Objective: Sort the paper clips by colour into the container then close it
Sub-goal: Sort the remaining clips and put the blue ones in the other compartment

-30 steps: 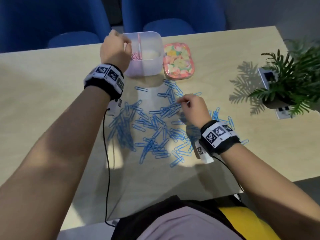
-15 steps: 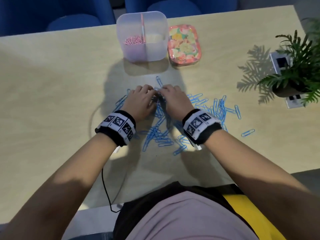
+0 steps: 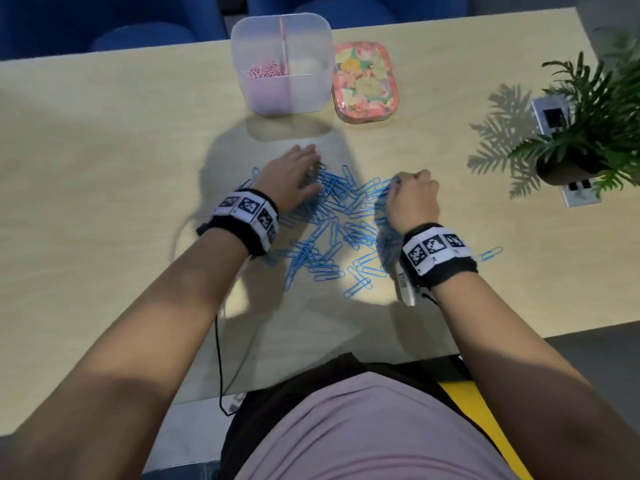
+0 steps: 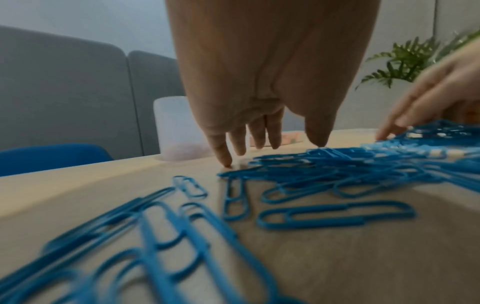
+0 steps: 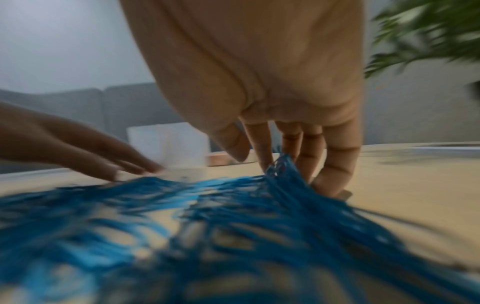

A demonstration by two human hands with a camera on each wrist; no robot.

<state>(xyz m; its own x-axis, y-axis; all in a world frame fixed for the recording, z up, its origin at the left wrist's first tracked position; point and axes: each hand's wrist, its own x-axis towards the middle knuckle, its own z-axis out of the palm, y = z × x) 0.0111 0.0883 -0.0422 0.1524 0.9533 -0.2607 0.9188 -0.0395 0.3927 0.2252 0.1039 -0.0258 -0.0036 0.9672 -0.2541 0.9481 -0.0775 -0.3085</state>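
Note:
A heap of blue paper clips (image 3: 337, 220) lies on the wooden table (image 3: 104, 150) between my hands. My left hand (image 3: 299, 166) rests at the heap's left edge, its straight fingers (image 4: 221, 150) touching the table beside the blue paper clips (image 4: 324, 170). My right hand (image 3: 403, 183) is at the heap's right edge, fingers (image 5: 335, 170) curled over a bunched clump of blue clips (image 5: 280, 174). The translucent container (image 3: 308, 95) stands behind, open, with pink clips (image 3: 265, 70) in its left compartment. Its floral lid (image 3: 365, 83) lies to its right.
A potted plant (image 3: 588, 133) and grey wall-socket plates (image 3: 581, 197) sit at the right. One stray blue clip (image 3: 488, 253) lies right of my right wrist. Blue chairs (image 3: 138, 36) stand beyond the far edge. A black cable (image 3: 218, 358) hangs off the near edge.
My left hand came back from the container to the heap. Both hands met at its middle, then moved apart to its left and right edges, and the clips are bunched closer.

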